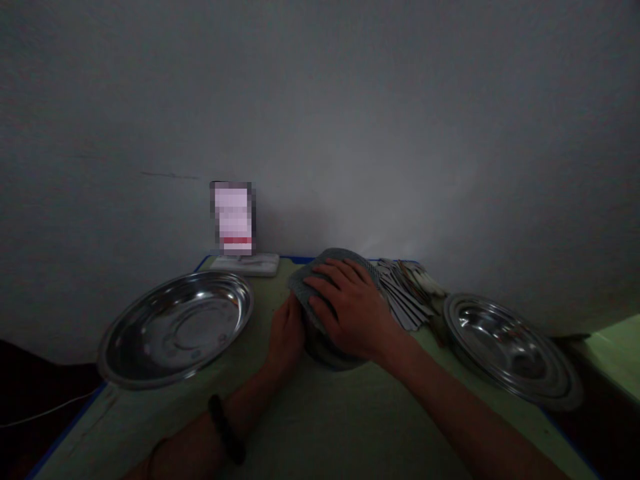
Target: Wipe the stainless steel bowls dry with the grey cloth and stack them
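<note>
In the middle of the table a round, dark, shiny metal bowl (337, 361) shows low under my hands, and much of it is hidden. A grey textured cloth (333, 255) lies over its top and far side. My right hand (347, 307) rests on the cloth with curved, slightly separated fingers, holding it against the bowl. On the left side, my left hand (287, 333) is closed at the bowl's edge, its fingertips hidden by the cloth and bowl.
A wide steel basin (175, 380) stands at the left. Stacked steel basins (515, 353) sit at the right edge. Several flat strips (405, 300) lie fanned behind my right hand. A phone with a blurred screen (234, 217) stands on a white base (250, 265) near the wall.
</note>
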Motion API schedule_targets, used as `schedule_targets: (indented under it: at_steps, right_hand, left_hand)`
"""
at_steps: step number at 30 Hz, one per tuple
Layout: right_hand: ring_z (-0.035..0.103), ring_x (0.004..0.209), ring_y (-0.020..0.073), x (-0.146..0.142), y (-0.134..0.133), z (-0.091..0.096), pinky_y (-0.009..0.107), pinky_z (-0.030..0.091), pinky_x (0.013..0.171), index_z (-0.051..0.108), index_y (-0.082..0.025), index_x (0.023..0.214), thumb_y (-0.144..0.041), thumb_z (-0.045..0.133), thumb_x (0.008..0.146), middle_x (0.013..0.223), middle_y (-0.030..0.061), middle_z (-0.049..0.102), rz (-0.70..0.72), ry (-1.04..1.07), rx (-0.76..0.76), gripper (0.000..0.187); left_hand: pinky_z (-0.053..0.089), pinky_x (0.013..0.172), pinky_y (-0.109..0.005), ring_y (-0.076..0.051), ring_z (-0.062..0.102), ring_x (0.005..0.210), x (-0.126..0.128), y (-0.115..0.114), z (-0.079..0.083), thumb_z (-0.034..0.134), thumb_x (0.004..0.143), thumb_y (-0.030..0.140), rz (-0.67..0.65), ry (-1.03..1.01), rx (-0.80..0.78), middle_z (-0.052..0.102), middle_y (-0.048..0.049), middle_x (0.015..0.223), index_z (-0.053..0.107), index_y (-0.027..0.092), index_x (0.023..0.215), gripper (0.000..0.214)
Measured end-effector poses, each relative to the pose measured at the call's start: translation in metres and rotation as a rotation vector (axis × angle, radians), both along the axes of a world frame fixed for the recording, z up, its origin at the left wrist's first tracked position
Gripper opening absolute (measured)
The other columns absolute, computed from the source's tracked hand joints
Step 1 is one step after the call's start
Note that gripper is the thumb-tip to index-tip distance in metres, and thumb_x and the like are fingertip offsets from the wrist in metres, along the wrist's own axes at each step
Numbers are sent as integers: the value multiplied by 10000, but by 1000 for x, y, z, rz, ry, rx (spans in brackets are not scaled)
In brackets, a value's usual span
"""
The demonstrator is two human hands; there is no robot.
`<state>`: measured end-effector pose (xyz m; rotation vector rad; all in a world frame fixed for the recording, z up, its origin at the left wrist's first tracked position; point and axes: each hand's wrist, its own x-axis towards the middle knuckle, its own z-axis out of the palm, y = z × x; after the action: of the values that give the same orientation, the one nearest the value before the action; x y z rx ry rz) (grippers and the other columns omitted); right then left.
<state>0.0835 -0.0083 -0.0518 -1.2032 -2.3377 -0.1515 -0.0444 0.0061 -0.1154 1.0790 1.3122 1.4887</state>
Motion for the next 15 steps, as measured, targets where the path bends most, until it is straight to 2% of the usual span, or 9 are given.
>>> schedule_targets:
  at_steps: [2, 4, 7, 9, 12, 15]
  right_hand:
    - [496, 1277, 225, 2, 20, 5, 437, 299, 1144, 627, -212, 1252, -341, 403, 975, 1333, 56, 615, 10, 22, -60, 379]
    - [533, 1244, 203, 10, 36, 3, 395, 347, 1115, 618, -199, 1260, -333, 363, 986, 1315, 59, 629, -3, 101, -144, 397]
    - [555, 1242, 188, 29, 46, -20, 378, 373, 1108, 592, -187, 1286, -342, 283, 999, 1310, 77, 637, -116, 334, -276, 449]
    - [488, 1327, 204, 40, 38, -44, 408, 338, 1143, 551, -149, 1331, -396, 255, 1001, 1377, 107, 584, -222, 488, -339, 508]
    - [296, 1451, 192, 44, 8, -80, 433, 276, 1184, 361, -120, 1469, -447, 161, 1006, 1523, 123, 409, -372, 672, -288, 601]
    - [117, 1498, 185, 34, -28, -103, 459, 246, 1199, 167, -163, 1539, -421, 185, 1012, 1624, 78, 166, -350, 588, -253, 588]
  left_hand:
    - [481, 758, -328, -236, 615, 775, -1, 1, -4, 427, 937, 333, 23, 49, -10, 681, -42, 738, 668, 223, 717, 344]
    - [481, 746, -338, -239, 612, 752, -3, 2, -7, 426, 938, 386, 31, 61, -34, 671, -42, 706, 658, 218, 684, 383]
    - [493, 770, -344, -245, 633, 774, -4, 4, -8, 455, 922, 438, 35, -7, -110, 694, -43, 718, 671, 209, 676, 400]
    - [505, 769, -350, -249, 648, 777, -4, 5, -7, 471, 910, 460, 50, -69, -165, 696, -42, 706, 672, 206, 676, 399]
    - [511, 811, -379, -264, 663, 821, -5, 9, -9, 487, 892, 487, 85, -137, -216, 698, -49, 715, 669, 201, 699, 390]
    - [498, 883, -435, -290, 663, 931, -6, 14, -17, 472, 880, 526, 120, -221, -269, 715, -84, 813, 667, 186, 770, 407]
